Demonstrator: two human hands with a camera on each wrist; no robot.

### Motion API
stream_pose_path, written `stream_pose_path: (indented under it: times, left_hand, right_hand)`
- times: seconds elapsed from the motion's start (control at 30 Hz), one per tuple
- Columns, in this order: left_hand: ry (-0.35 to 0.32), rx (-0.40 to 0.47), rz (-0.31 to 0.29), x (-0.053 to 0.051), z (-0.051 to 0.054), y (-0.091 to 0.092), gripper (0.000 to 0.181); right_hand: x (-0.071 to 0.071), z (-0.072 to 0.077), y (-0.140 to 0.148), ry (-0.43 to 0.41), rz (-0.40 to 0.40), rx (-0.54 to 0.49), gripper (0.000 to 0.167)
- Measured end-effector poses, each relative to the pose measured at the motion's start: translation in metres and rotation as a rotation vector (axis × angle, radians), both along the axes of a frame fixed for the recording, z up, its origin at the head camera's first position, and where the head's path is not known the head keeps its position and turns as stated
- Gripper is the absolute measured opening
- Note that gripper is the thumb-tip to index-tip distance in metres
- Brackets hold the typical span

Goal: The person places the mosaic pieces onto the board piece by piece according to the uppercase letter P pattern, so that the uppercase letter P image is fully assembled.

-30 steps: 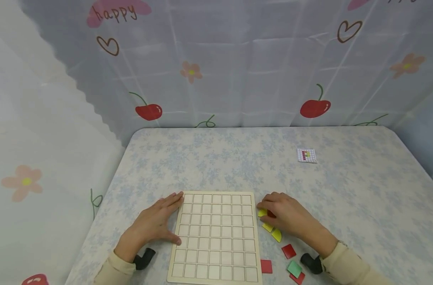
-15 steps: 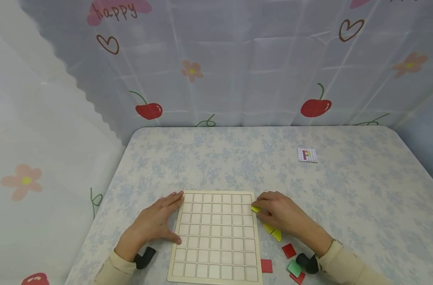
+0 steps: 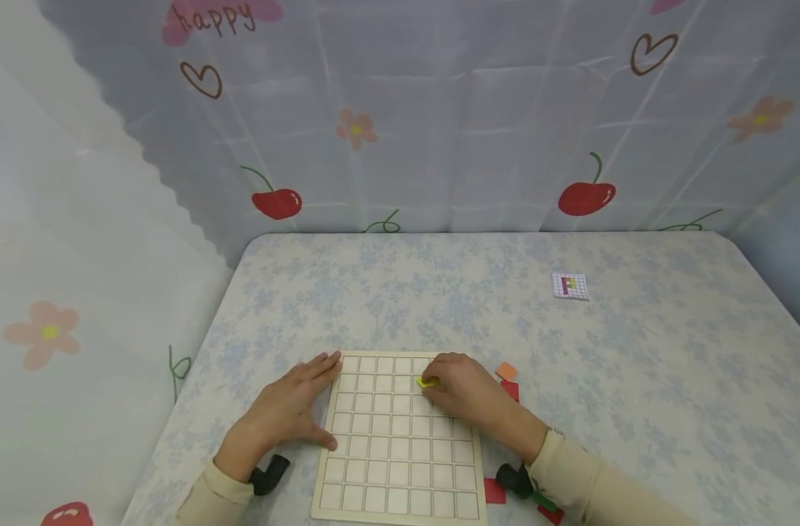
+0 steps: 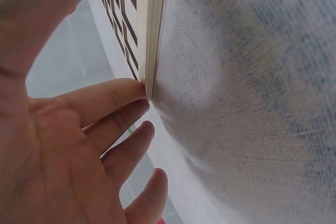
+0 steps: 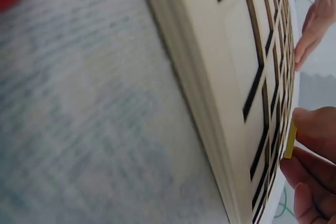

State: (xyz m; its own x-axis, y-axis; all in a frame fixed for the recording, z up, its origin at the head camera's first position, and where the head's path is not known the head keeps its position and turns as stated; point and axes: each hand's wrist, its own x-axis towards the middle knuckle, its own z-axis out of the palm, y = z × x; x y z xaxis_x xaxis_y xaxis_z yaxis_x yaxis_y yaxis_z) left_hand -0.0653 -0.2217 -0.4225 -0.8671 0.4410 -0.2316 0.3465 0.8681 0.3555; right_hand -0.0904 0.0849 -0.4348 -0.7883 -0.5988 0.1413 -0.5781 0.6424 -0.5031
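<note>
A pale wooden grid board [image 3: 377,467] lies flat on the table. My left hand [image 3: 281,409] is spread along its left side, fingertips at the upper left corner and thumb on the left rim; the left wrist view shows fingers touching the board's edge. Over the upper right part of the grid, my right hand [image 3: 468,391] pinches a yellow tile [image 3: 426,382] between thumb and fingers. From the right wrist, the yellow tile [image 5: 291,139] appears edge-on, close to the grid; whether it touches is unclear. The tile's full outline is hidden by the fingers.
Right of the board lie an orange tile [image 3: 507,371], a red tile [image 3: 510,390] and another red tile [image 3: 494,491]. A green tile [image 3: 546,502] and more red show under the right sleeve. A small card with a coloured grid pattern [image 3: 570,286] lies farther back.
My right hand has picked up a yellow tile from beside the board and carried it left over the grid. The orange and red tiles it covered now show. My left hand stays put.
</note>
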Motion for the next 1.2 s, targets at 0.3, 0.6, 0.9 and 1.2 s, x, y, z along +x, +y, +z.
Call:
stream_pose_path:
  times: [0.3, 0.6, 0.9, 1.2]
  left_hand:
    - [-0.01, 0.001, 0.003, 0.0, -0.001, 0.0, 0.12]
    - [0.014, -0.003, -0.007, -0.002, -0.001, 0.0, 0.12]
    - [-0.001, -0.007, -0.007, -0.002, -0.001, 0.001, 0.12]
    - [0.016, -0.025, -0.015, -0.001, 0.001, 0.002, 0.12]
  right_hand:
    - [0.006, -0.004, -0.015, -0.071, -0.13, -0.013, 0.012]
    - [0.008, -0.004, -0.018, -0.02, -0.084, -0.002, 0.007]
    - [0.015, -0.002, -0.012, 0.066, 0.051, 0.071, 0.007]
    - [0.024, -0.002, -0.005, 0.043, 0.045, 0.06, 0.014]
